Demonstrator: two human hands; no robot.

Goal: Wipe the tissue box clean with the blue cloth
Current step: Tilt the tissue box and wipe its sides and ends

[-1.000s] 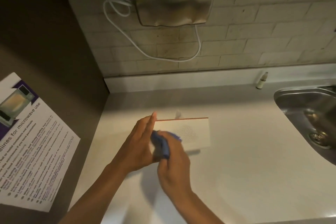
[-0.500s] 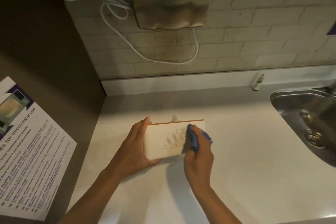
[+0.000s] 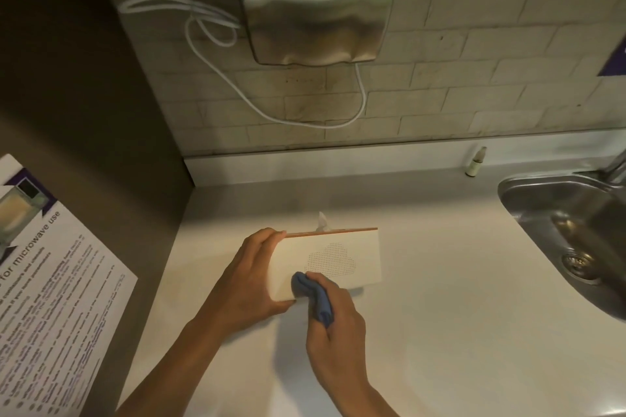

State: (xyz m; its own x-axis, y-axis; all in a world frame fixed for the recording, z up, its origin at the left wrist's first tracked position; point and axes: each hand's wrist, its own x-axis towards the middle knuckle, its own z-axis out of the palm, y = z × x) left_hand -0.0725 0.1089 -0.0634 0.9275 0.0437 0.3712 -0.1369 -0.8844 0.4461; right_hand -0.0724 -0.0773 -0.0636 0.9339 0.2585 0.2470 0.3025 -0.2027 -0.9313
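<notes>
Head view: tissue box (image 3: 342, 250) lengthwise left-right, left hand (image 3: 249, 281) steadying, right hand (image 3: 333, 318) clutching blue cloth (image 3: 313, 294).

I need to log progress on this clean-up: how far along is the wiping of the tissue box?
Under way, not finished. The left hand grips the tissue box by its left end, tilted up off the counter. The right hand presses the bunched blue cloth against the lower left of the facing side. How clean any face is cannot be told; the top, with a tissue sticking out, and the hidden sides likely remain.
</notes>
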